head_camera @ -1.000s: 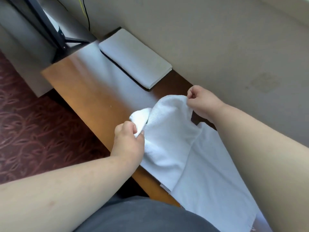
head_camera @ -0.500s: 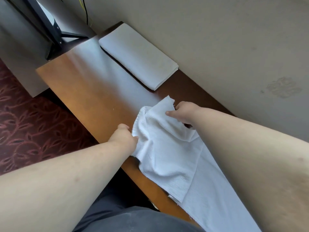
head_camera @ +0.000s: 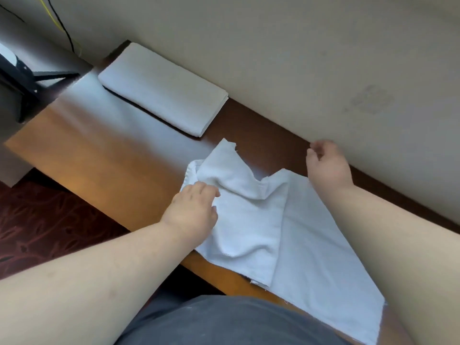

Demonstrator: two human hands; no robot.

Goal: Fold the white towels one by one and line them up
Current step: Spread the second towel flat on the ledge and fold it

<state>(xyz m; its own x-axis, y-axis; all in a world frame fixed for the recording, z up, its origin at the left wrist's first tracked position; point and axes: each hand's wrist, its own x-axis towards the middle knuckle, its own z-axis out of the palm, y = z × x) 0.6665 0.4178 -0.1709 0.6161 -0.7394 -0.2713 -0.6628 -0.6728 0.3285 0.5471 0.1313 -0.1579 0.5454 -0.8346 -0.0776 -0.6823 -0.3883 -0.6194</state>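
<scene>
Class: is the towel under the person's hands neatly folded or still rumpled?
Rumpled: the towel has one end flopped over unevenly, bunched beside the left hand.

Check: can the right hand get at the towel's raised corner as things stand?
Probably yes. The right hand hovers loose and holds nothing, bare table lies between it and the corner, and the left hand sits lower on the towel.
</scene>
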